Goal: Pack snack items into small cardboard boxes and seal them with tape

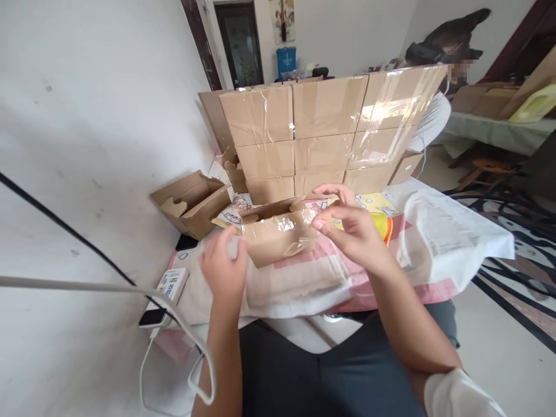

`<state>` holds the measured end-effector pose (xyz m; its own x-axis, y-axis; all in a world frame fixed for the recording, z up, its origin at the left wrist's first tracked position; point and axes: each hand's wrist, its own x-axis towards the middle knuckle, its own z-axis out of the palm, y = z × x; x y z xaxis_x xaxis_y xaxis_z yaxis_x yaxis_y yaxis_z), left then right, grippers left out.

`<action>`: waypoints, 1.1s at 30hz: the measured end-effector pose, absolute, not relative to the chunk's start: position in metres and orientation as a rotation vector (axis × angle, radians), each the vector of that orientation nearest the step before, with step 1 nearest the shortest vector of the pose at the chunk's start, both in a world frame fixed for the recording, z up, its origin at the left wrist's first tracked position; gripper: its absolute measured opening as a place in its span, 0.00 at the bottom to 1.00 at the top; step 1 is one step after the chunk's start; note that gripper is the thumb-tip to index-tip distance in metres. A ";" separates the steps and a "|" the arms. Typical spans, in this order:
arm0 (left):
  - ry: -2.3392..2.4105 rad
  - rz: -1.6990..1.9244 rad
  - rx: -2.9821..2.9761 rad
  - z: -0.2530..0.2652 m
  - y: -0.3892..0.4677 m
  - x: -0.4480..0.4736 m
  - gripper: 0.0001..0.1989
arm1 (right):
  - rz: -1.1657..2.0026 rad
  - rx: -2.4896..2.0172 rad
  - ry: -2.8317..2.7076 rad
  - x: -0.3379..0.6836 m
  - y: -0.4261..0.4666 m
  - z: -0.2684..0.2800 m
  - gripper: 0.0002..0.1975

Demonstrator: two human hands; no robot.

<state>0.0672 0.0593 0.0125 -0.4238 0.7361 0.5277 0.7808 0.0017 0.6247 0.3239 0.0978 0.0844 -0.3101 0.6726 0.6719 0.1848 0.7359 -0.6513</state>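
A small cardboard box [278, 237] lies in front of me on the cloth-covered table, with shiny clear tape along its upper edge and its flaps partly raised behind. My left hand [223, 263] is beside the box's left end, slightly blurred, with thumb and fingers curved apart and nothing in them. At the right end, my right hand [351, 229] has its fingers bent and spread, the thumb tip close to the taped corner. Whether that tip touches the tape is hard to see.
A wall of stacked, taped cardboard boxes [324, 119] stands behind. An open box [195, 202] sits at left, near a white power strip [171, 284] and cables. A yellow and orange object [382, 226] lies behind my right hand. Another person [434, 110] is beyond the stack.
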 end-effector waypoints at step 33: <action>-1.240 -0.977 -2.394 -0.031 0.126 0.082 0.20 | 0.448 -1.809 -2.036 0.571 0.336 -0.062 0.17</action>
